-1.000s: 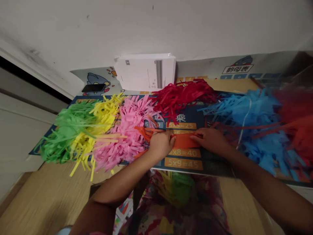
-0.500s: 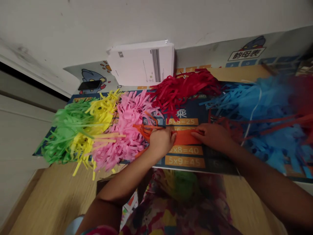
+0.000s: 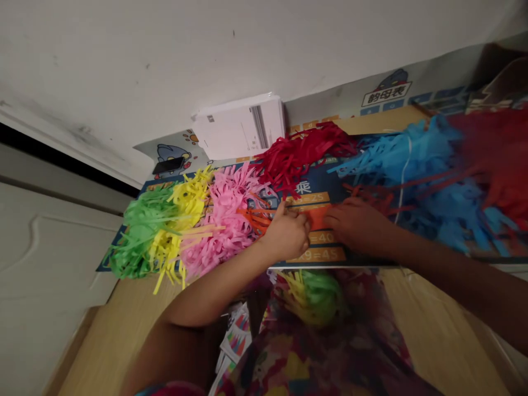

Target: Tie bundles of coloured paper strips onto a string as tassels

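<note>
Fringed orange tissue paper (image 3: pixel 318 218) lies across the printed chart, its uncut middle showing between my two hands. My left hand (image 3: pixel 287 234) is closed, fingers curled over the left part of the paper; loose orange strips (image 3: pixel 256 219) stick out beyond it. On the right part, my right hand (image 3: pixel 358 226) is closed with fingertips pressed at the paper's edge, slightly blurred. Pink fringe (image 3: pixel 231 209) lies left of my left hand, and a dark red fringe bundle (image 3: pixel 309 151) lies behind. Blue fringe (image 3: pixel 429 154) spreads to the right of my right hand.
Green fringe (image 3: pixel 142 231) and yellow fringe (image 3: pixel 192 201) lie at the table's left end. A white paper stack (image 3: pixel 239 129) and a phone (image 3: pixel 169 165) are by the wall. Red fringe (image 3: pixel 503 154) lies far right. A green-yellow bundle (image 3: pixel 319 297) is below the table edge.
My left hand has shifted right along the orange paper, its fingers turned further over it. Less of the orange middle shows between my hands. The camera view has turned slightly.
</note>
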`<state>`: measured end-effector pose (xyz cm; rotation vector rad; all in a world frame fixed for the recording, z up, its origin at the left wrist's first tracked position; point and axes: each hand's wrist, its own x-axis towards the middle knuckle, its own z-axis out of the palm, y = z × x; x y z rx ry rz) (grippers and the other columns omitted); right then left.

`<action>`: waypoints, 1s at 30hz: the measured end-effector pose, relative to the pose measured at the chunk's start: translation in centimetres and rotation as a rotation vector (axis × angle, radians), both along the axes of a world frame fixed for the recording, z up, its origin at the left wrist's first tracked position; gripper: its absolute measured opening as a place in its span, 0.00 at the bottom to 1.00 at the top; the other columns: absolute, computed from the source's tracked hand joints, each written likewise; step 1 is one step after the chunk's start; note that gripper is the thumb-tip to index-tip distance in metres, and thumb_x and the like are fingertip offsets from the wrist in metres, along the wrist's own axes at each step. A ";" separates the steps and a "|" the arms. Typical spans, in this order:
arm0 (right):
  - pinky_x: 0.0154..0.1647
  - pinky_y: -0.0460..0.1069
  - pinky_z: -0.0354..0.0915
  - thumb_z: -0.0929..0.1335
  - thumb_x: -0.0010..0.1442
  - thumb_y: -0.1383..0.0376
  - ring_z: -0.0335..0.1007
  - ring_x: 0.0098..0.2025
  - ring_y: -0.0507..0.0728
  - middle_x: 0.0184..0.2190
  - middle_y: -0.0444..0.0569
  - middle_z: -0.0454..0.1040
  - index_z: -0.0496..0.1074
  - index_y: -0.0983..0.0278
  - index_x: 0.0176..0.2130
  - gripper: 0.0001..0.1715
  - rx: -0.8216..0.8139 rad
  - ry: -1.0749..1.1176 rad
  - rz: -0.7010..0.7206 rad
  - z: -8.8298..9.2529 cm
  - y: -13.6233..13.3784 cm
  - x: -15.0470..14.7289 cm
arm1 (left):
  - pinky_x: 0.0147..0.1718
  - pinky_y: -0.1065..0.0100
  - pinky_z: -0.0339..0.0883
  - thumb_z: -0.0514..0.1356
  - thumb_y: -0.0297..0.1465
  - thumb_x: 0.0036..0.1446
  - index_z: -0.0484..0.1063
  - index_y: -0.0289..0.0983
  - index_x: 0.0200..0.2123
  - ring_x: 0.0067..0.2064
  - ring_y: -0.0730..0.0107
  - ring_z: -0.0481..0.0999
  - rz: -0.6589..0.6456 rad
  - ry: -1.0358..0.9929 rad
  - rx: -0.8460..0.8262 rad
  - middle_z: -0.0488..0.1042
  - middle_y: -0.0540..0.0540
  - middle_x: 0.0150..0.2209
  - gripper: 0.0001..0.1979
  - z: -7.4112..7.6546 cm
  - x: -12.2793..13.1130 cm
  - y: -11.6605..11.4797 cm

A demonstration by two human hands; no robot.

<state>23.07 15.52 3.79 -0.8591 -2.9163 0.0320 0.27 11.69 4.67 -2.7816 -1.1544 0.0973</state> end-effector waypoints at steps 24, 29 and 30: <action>0.38 0.48 0.61 0.62 0.66 0.58 0.73 0.38 0.56 0.36 0.50 0.77 0.76 0.63 0.30 0.19 -0.427 0.238 -0.240 -3.5 5.2 1.2 | 0.47 0.57 0.60 0.54 0.34 0.65 0.78 0.40 0.34 0.45 0.58 0.77 0.512 -0.327 -0.234 0.82 0.45 0.38 0.13 -1.2 -2.2 1.7; 0.30 0.48 0.53 0.63 0.66 0.56 0.70 0.33 0.54 0.33 0.48 0.76 0.73 0.63 0.26 0.21 -0.329 0.079 -0.428 -2.8 5.1 -0.2 | 0.45 0.58 0.61 0.55 0.36 0.62 0.79 0.40 0.32 0.41 0.56 0.78 0.568 -0.225 -0.243 0.82 0.44 0.35 0.13 -0.8 -1.5 2.7; 0.30 0.48 0.53 0.63 0.66 0.55 0.70 0.33 0.54 0.33 0.47 0.76 0.73 0.62 0.26 0.21 -0.324 0.068 -0.438 -2.8 5.1 -0.3 | 0.45 0.58 0.61 0.55 0.37 0.62 0.79 0.40 0.32 0.41 0.56 0.79 0.568 -0.212 -0.247 0.82 0.44 0.35 0.14 -0.8 -1.4 2.8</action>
